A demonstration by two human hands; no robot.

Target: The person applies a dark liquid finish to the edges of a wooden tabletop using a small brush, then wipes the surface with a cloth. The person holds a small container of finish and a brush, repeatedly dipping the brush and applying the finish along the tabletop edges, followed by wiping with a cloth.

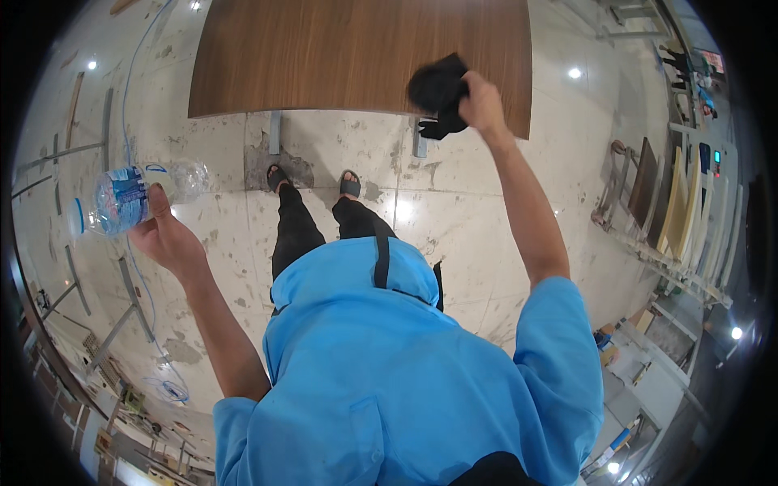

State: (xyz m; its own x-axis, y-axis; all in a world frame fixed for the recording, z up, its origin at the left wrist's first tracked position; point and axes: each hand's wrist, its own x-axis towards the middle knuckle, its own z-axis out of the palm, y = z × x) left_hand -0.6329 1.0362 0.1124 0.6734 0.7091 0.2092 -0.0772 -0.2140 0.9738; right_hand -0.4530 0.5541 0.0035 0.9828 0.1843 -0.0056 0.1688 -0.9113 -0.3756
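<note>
My left hand (166, 236) holds a clear plastic bottle (134, 194) with a blue label and blue cap, lying sideways out to my left, away from the table. My right hand (480, 104) is shut on a crumpled black cloth (438, 91), pressed on the near right edge of a wooden tabletop (348, 49). I stand in a blue shirt, facing the table, with my feet in black sandals just below its front edge.
Grey table legs (275, 134) stand under the tabletop on a stained, glossy tiled floor (454, 211). Wooden boards lean in a rack (677, 211) at the right. Metal bars and a blue cable (130, 267) lie on the floor at the left.
</note>
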